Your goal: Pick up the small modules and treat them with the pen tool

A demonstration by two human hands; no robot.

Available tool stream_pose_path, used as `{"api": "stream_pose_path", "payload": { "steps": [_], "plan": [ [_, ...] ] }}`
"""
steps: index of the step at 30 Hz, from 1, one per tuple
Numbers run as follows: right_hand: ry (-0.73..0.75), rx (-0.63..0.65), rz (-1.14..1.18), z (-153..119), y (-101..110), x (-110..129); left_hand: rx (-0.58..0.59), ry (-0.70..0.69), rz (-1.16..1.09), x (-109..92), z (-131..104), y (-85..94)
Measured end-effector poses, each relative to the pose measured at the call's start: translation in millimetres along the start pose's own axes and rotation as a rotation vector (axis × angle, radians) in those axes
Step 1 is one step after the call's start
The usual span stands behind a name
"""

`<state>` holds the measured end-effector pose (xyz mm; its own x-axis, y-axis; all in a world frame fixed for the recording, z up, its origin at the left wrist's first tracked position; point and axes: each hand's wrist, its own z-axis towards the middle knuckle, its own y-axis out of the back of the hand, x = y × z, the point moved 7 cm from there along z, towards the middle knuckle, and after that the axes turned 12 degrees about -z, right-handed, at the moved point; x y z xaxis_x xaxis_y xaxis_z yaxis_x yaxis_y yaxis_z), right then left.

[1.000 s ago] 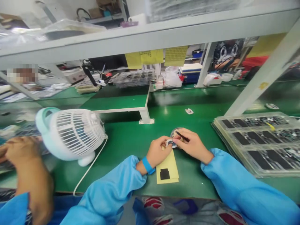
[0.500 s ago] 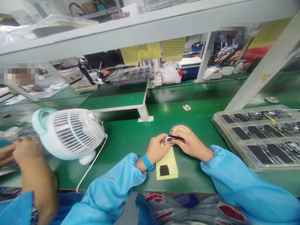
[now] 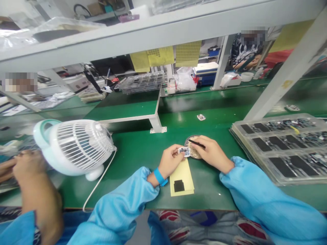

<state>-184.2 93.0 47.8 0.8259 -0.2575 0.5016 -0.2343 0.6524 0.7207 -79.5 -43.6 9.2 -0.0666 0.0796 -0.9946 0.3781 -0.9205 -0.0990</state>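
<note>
At the table (image 3: 138, 146) | left hand (image 3: 170, 161) pinches white part (image 3: 186, 150) | right hand (image 3: 213, 154), pinching black tool (image 3: 196, 143), has left part for dish (image 3: 187, 138) | work on part likely paused

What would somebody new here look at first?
Probably the big white fan on the left of the green bench. Then, near the middle, the left hand holding a small white part and the right hand holding a thin black stick.
</note>
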Motion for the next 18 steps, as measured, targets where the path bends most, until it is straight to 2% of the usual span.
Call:
{"api": "stream_pose_path", "payload": {
  "steps": [4,8,11,14,18],
  "plan": [
    [-0.027,-0.057,0.007,-1,4,-3,-0.001,-0.004,0.016,2,0,0.6],
    [0.103,-0.044,0.16,-1,5,13,0.006,-0.011,0.02,3,-1,0.6],
    [0.154,-0.033,0.176,-2,1,23,0.023,-0.025,0.034,2,-2,-1.0],
    [0.083,-0.057,0.205,-2,-4,17,0.03,-0.028,0.039,0,-2,-2.7],
    [-0.128,0.002,0.371,-3,-14,0,0.048,-0.038,0.04,-1,-3,-3.9]
  ]
}}
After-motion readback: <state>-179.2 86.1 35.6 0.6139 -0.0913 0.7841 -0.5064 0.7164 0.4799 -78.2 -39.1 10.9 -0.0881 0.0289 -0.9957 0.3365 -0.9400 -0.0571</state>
